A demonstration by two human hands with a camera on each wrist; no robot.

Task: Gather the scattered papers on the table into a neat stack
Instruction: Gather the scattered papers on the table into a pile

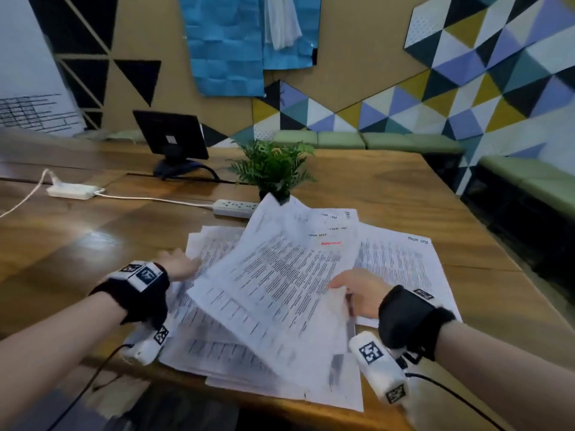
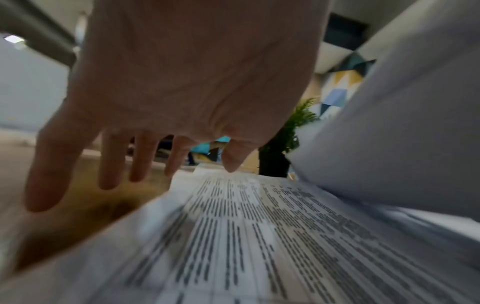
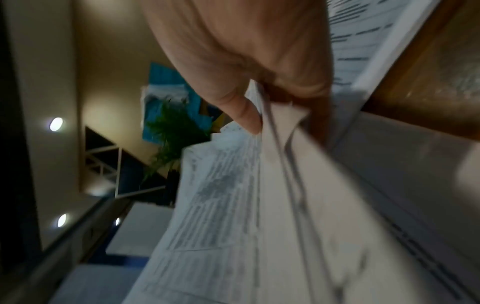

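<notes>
While R hand (image 1: 362, 292) pinches tilted papers (image 1: 280, 275), long axis pointing away, L hand (image 1: 179, 264) flat, fingers apart.

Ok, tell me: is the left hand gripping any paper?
No, the left hand hovers with straight, spread fingers over the printed sheets, holding nothing.

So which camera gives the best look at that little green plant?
The head view: the plant stands whole and sharp behind the papers, on the table. The left wrist view shows only part of it, past the left hand. The right wrist view shows it dim, tilted and blurred.
</notes>
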